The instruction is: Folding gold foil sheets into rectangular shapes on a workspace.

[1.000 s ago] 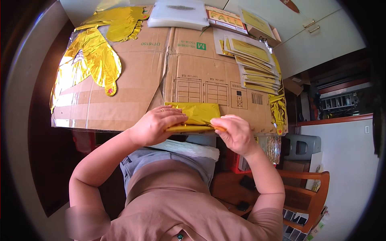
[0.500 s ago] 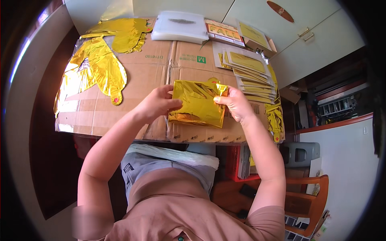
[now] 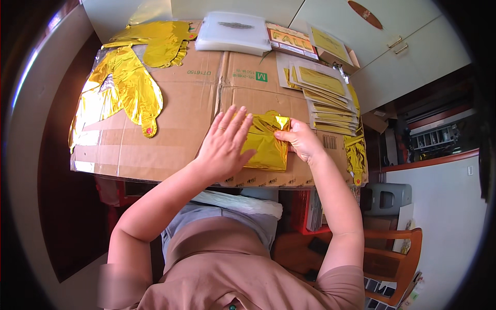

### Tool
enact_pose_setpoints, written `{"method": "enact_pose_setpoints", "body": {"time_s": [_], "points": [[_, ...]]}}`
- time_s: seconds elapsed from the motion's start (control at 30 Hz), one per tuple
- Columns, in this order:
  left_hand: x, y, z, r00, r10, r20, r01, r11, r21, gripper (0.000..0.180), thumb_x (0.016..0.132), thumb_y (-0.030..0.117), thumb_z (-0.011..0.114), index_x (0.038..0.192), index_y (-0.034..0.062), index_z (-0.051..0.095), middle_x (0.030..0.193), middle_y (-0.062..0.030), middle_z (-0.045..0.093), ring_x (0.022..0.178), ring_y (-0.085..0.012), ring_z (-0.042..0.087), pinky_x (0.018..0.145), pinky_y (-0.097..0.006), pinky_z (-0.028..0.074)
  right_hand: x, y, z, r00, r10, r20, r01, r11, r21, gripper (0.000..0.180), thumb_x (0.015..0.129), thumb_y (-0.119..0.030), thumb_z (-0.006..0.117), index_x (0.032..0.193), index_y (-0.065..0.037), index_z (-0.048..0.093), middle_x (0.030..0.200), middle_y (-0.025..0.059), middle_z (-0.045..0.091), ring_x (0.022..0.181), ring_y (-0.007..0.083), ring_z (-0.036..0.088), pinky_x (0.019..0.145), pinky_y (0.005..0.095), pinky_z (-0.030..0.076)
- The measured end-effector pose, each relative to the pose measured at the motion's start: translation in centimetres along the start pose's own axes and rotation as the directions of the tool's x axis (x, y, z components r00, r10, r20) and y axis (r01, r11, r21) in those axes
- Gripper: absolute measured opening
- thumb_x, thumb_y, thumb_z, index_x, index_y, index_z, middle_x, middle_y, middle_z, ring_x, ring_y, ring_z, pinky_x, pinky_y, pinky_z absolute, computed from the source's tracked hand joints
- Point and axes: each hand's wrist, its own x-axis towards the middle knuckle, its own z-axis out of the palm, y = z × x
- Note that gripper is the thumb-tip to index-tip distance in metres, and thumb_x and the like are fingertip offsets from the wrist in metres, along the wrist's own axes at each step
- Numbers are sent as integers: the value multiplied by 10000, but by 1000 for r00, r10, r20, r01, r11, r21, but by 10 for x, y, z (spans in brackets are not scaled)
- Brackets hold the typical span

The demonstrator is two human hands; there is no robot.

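A folded gold foil balloon [image 3: 267,150] lies on the cardboard surface in front of me. Its right edge is pinched between the thumb and fingers of my right hand [image 3: 305,140]. My left hand [image 3: 225,139] lies flat over the balloon's left part, fingers stretched out and slightly apart, hiding that side. Unfolded gold foil balloons [image 3: 137,85] are spread at the left of the surface. To the right of the folded one, a fanned stack of clear bags with flat gold foil inside [image 3: 328,98] leans together.
A stack of clear plastic bags [image 3: 232,33] lies at the back of the cardboard [image 3: 181,98], beside a printed box [image 3: 292,41] and an open carton [image 3: 347,57]. More gold foil [image 3: 355,155] hangs at the right edge. A wooden chair [image 3: 408,258] stands at lower right.
My left hand has gone from gripping the balloon's left edge to lying flat on top of it. The balloon has come down slightly; my right hand still pinches its right edge.
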Motion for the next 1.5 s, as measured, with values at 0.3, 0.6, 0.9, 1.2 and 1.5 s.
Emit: {"method": "enact_pose_setpoints", "body": {"time_s": [0.3,0.6,0.9,1.2,1.5], "points": [[-4,2,30,985,-7,170,-11,994,105,861,979,592,468,1545,-41,323,1634,-230,266,1543,-368,192,1250,-500,120,15,33,-3,943,-289,-167,251,944,-215,404,922,-7,680,1296,50,542,1083,105,695,960,160,663,857,312,537],[-6,4,31,979,-33,199,8,992,125,866,983,603,435,1545,-45,319,1638,-241,253,1545,-376,185,1248,-513,114,-18,17,27,772,-613,-172,-18,249,-968,487,961,-195,650,1389,-15,507,1335,204,581,1155,363,615,972,473,496],[-6,1,37,982,-20,189,-1,994,108,869,976,612,424,1544,-41,335,1639,-237,258,1546,-381,183,1250,-528,112,-7,59,43,801,-589,107,193,85,-978,758,1036,-477,441,1580,15,248,1657,230,206,1537,399,185,1235,576,97],[-8,1,35,989,-32,143,22,997,69,882,974,589,458,1556,-52,291,1638,-273,220,1547,-395,165,1256,-500,100,-9,60,31,827,-559,49,130,106,-986,827,1023,-529,435,1592,23,196,1673,230,147,1554,379,136,1240,572,51],[-5,2,32,979,-53,196,33,994,102,901,977,604,444,1564,-55,260,1639,-279,209,1551,-399,144,1259,-490,82,-10,59,29,834,-550,34,102,95,-990,820,1026,-535,422,1593,16,203,1671,224,164,1555,375,135,1239,575,49]]}}
